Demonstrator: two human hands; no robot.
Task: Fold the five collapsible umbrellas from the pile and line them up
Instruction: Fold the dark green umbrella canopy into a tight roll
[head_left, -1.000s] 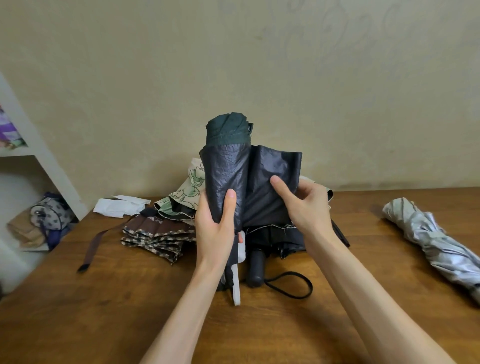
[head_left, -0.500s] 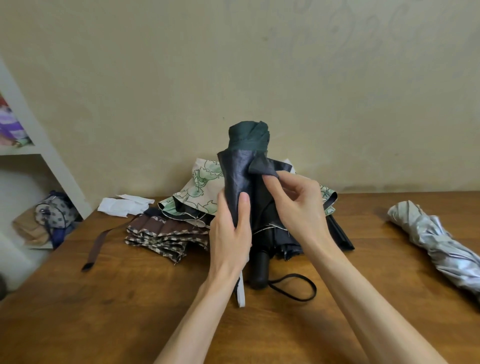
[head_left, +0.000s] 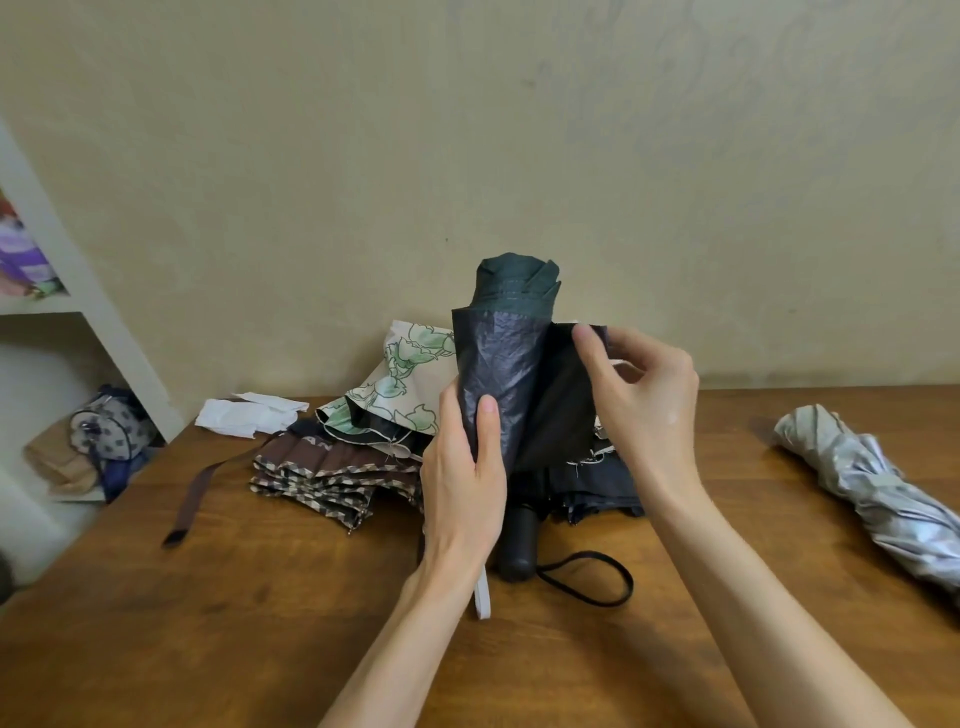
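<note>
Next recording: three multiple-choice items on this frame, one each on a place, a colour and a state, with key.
1. Where does the silver umbrella lie?
A. on the table, far right
B. on the floor
C. in a drawer
2. What colour is the top band of the held umbrella?
A. red
B. yellow
C. dark green
3. What is the right hand doing?
A. resting flat on the table
B. pinching a flap of the held umbrella's canopy
C. gripping scissors
Key: 1 A: it lies on the wood at right; 2 C: the cap above the dark canopy is green; 3 B: thumb and fingers close on the flap's corner while the left hand grips the roll.
</note>
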